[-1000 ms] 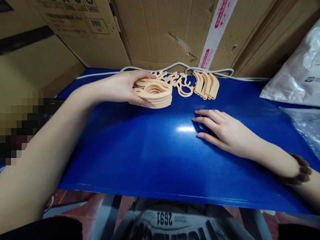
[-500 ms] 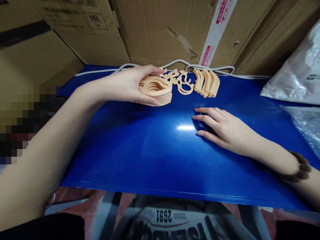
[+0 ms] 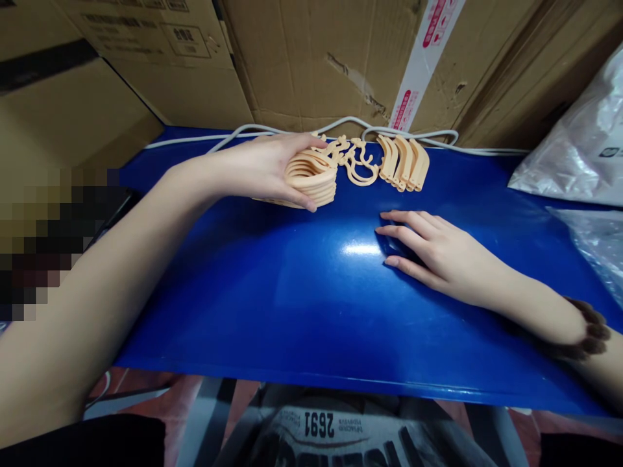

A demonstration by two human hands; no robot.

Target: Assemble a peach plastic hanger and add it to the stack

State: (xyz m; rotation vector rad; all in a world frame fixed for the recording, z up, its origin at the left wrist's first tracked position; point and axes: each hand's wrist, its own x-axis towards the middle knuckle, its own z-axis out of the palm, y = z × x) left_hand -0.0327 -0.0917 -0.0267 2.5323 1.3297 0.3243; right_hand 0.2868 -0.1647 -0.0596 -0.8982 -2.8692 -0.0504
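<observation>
On the blue table [image 3: 292, 305], my left hand [image 3: 270, 167] is wrapped round a stack of beige oval plastic pieces [image 3: 318, 185], thumb on the near side and fingers over the far side. Just right of the stack lie several beige hooks [image 3: 361, 170]. Beyond them is a row of curved beige arm pieces [image 3: 403, 163]. My right hand [image 3: 428, 250] rests palm down on the table, nearer to me, with its fingers spread and nothing in it.
Cardboard boxes [image 3: 311, 65] stand along the back and left. A white cable [image 3: 253, 127] runs along the rear edge. Plastic bags [image 3: 574, 149] lie at the right. A dark object [image 3: 114, 211], partly pixelated, is at the left.
My left hand has shifted slightly right along the stack, and the stacked pieces under it look tilted a little differently. My right hand has stayed in place.
</observation>
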